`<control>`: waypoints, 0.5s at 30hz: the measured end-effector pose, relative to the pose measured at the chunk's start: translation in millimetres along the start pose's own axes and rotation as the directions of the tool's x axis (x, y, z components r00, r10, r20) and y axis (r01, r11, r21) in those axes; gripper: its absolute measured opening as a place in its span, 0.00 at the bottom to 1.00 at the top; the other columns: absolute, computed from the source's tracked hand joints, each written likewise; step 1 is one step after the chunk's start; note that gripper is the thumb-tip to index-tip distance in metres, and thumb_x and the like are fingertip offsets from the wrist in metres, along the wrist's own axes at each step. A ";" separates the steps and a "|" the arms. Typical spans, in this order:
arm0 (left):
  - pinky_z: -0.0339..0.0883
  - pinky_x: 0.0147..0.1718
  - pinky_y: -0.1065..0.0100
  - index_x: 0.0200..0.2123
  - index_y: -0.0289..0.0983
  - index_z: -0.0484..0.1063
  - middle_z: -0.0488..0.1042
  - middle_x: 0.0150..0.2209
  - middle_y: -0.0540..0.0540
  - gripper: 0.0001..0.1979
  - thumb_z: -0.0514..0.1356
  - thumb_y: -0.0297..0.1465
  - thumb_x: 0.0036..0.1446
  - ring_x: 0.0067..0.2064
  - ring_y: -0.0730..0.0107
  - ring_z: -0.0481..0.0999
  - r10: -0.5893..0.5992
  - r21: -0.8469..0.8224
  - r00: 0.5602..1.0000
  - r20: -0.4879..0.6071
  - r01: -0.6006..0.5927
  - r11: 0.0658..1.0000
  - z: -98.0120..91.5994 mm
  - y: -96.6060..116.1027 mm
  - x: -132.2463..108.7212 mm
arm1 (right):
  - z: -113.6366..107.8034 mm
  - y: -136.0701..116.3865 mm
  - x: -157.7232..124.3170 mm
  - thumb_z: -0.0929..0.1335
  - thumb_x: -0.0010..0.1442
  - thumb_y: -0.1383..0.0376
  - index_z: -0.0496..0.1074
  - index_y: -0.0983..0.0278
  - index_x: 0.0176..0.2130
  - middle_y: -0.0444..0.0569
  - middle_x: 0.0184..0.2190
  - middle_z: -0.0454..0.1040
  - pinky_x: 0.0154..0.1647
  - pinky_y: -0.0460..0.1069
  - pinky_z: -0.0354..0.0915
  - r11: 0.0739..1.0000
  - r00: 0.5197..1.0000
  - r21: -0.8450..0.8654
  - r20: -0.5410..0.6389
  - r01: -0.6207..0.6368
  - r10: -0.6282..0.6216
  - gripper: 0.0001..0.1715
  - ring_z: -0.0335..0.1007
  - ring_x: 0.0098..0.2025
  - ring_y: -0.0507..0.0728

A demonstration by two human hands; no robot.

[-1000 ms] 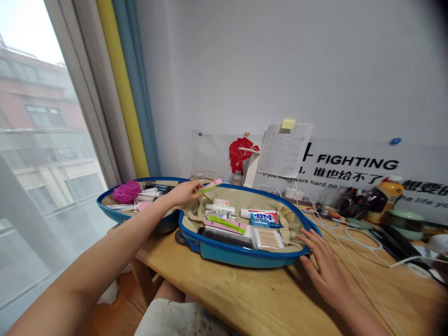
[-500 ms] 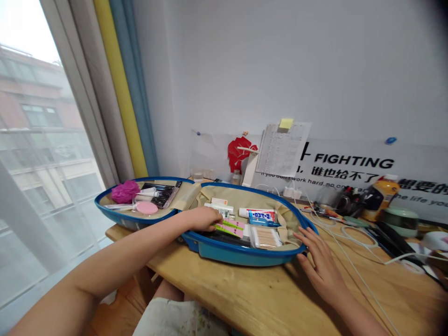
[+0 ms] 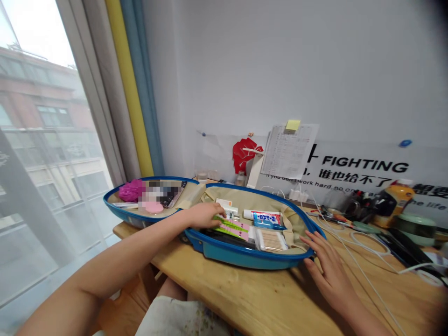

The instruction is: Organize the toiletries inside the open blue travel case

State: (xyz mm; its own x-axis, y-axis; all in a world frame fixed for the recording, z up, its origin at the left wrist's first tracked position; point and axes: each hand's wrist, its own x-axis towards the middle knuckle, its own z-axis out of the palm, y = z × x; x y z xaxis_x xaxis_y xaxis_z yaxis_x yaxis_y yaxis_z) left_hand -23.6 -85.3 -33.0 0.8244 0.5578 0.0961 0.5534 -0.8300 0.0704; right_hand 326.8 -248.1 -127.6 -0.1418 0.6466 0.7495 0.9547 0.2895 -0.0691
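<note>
An open blue suitcase (image 3: 241,261) with a beige lining lies across the wooden desk. My left hand (image 3: 205,215) reaches over its near edge, palm down. Its fingers are parted and touch the left end of a pink-and-green packet (image 3: 235,229). Just beyond the fingers lie small white tubes (image 3: 229,211). Right of the packet are a toothpaste tube (image 3: 268,218), a blue pen-like item (image 3: 269,226) and a clear pack of cotton swabs (image 3: 271,240). My right hand (image 3: 327,268) rests with spread fingers at the suitcase's right rim.
The left half holds a purple bath puff (image 3: 132,191) and a pink oval item (image 3: 153,207). White cables (image 3: 371,245), an orange bottle (image 3: 394,200) and a green-lidded jar (image 3: 415,228) stand or lie on the right. A curtain (image 3: 131,93) hangs by the window.
The view has shifted slightly. My left hand has drawn back a little from the pink-and-green packet, and more of its left end shows. My right hand stays at the rim.
</note>
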 end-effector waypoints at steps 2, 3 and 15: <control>0.64 0.48 0.66 0.47 0.40 0.71 0.72 0.48 0.44 0.15 0.54 0.35 0.58 0.48 0.62 0.72 -0.129 -0.010 0.983 -0.132 0.128 0.992 -9.5 -15.9 -5.2 | 0.2 0.0 0.1 0.58 0.63 0.54 0.63 0.59 0.55 0.52 0.57 0.66 0.56 0.61 0.63 1.000 1.000 -0.010 -0.011 0.017 -0.017 0.24 0.57 0.62 0.63; 0.64 0.49 0.65 0.48 0.40 0.70 0.72 0.49 0.44 0.16 0.52 0.34 0.59 0.48 0.63 0.72 -0.211 -0.011 0.958 -0.193 0.213 0.977 -15.0 -26.7 -9.2 | 0.1 -0.3 0.4 0.58 0.63 0.55 0.63 0.59 0.55 0.53 0.57 0.66 0.55 0.60 0.63 0.999 0.999 -0.018 -0.021 0.028 -0.028 0.24 0.57 0.62 0.63; 0.66 0.45 0.51 0.40 0.30 0.76 0.76 0.43 0.29 0.21 0.60 0.41 0.48 0.46 0.40 0.74 -0.888 0.167 0.459 -0.017 0.877 0.450 -38.0 -155.6 -101.0 | 0.4 -1.7 1.8 0.56 0.64 0.54 0.63 0.59 0.55 0.53 0.56 0.66 0.55 0.61 0.63 0.999 0.999 -0.034 -0.029 0.039 -0.040 0.24 0.57 0.62 0.63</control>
State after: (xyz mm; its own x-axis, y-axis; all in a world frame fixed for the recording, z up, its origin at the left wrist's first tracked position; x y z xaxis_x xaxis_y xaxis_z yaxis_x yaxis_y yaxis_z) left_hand -197.4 -12.3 -15.9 -0.1153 0.9933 -0.0016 0.9921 0.1151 -0.0499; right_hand 324.9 -247.1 -126.3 -0.1721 0.6140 0.7703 0.9567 0.2905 -0.0179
